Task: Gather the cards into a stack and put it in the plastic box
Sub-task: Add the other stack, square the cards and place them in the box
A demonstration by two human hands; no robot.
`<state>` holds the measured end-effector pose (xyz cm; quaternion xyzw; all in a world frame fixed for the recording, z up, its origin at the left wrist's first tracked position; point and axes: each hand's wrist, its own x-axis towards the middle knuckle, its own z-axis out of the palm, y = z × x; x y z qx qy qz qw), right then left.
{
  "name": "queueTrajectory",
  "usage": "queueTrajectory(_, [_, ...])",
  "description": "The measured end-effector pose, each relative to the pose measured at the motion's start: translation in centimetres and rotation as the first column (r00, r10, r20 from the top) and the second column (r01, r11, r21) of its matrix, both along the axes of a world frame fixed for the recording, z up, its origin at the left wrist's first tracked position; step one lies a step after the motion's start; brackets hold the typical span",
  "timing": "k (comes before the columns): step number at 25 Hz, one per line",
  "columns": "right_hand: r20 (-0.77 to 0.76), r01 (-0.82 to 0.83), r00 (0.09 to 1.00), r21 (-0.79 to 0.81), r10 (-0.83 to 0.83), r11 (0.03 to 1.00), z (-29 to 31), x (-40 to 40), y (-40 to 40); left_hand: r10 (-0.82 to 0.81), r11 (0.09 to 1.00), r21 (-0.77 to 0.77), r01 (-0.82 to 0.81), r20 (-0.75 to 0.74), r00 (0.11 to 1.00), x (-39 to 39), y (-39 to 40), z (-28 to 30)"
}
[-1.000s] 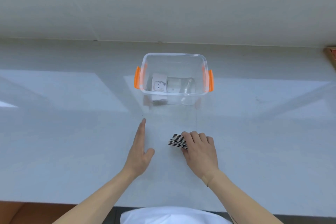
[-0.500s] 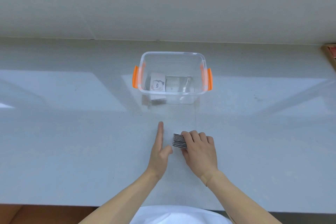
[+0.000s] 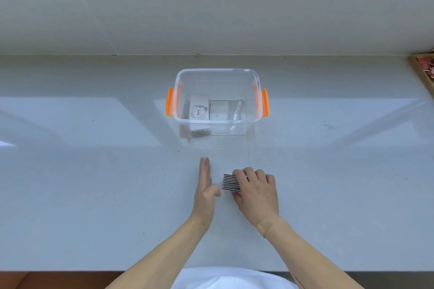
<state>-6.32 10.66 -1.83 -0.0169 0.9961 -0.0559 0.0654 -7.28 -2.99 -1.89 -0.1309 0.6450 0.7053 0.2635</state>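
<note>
A fanned pile of dark-striped cards (image 3: 229, 182) lies on the white counter in front of me. My right hand (image 3: 257, 191) rests on top of it, fingers curled over the far edge and covering the right part of the pile. My left hand (image 3: 204, 190) stands on its edge just left of the cards, fingers straight and together, thumb pointing at the pile, a small gap between them. The clear plastic box (image 3: 217, 70) with orange handles stands farther back, open at the top.
Inside the box lie a small white pack printed "love." (image 3: 199, 110) and a clear flat item (image 3: 226, 110). A wooden tray (image 3: 425, 70) sits at the far right edge. The wall runs along the back of the counter.
My left hand has slid right across the counter until it stands close beside the cards. My right hand has stayed on the pile, which looks a little more squared up.
</note>
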Motion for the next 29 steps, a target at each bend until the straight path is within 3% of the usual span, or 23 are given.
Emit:
queueTrajectory(3, [-0.004,-0.001,1.0,-0.008,0.001,1.0,0.0,0.1,-0.1,-0.101,0.995,-0.008,0.101,0.012,0.995,0.8,1.7,0.1])
queueTrajectory(6, [-0.032,-0.005,0.999,-0.035,0.004,0.999,-0.2,-0.1,0.3,-0.322,0.931,-0.214,0.296,-0.096,0.942,0.6,1.2,0.4])
queueTrajectory(7, [-0.041,-0.007,0.999,-0.042,0.005,0.999,-0.3,-0.1,0.3,-0.412,0.871,-0.362,0.334,-0.164,0.896,0.3,0.7,0.6])
queueTrajectory(9, [-0.065,-0.022,0.998,-0.024,0.021,0.999,-0.4,0.0,0.3,-0.684,0.616,-0.737,0.279,-0.323,0.655,-0.1,0.6,0.3])
queueTrajectory(11, [-0.067,-0.029,0.997,0.018,0.03,0.999,-0.4,0.0,0.3,-0.855,0.411,-0.888,0.205,-0.297,0.426,-0.3,1.2,-0.1])
queueTrajectory(15, [-0.042,-0.061,0.997,-0.06,0.058,0.996,-0.1,-0.4,1.5,-0.913,0.285,-0.949,0.135,-0.225,0.341,-1.0,1.8,-0.3])
queueTrajectory(18, [0.057,0.019,0.998,-0.268,-0.004,0.963,-0.2,0.6,3.7,-0.931,0.216,-0.976,0.04,-0.193,0.311,-0.6,2.2,-0.4])
queueTrajectory(20, [0.165,0.242,0.969,-0.488,-0.183,0.839,-0.3,2.3,5.7,-0.933,0.206,-0.979,0.013,-0.192,0.305,-0.3,2.2,-0.7])
queueTrajectory(22, [0.338,0.47,0.88,-0.721,-0.333,0.51,-0.2,4.1,7.3,-0.932,0.187,-0.982,0.006,-0.176,0.316,-0.2,2.2,-0.7])
queueTrajectory(24, [0.401,0.511,0.817,-0.837,-0.414,0.196,-0.3,5.4,8.2,-0.933,0.174,-0.985,-0.002,-0.166,0.319,0.1,2.2,-0.6])
queueTrajectory(26, [0.392,0.472,0.795,-0.879,-0.462,0.067,-0.2,6.2,8.0,-0.937,0.166,-0.986,-0.001,-0.158,0.313,0.4,2.3,-0.4])
queueTrajectory(29, [0.389,0.426,0.771,-0.904,-0.504,-0.046,-0.2,6.4,6.5,-0.941,0.16,-0.987,-0.02,-0.159,0.3,0.4,2.2,-0.4])
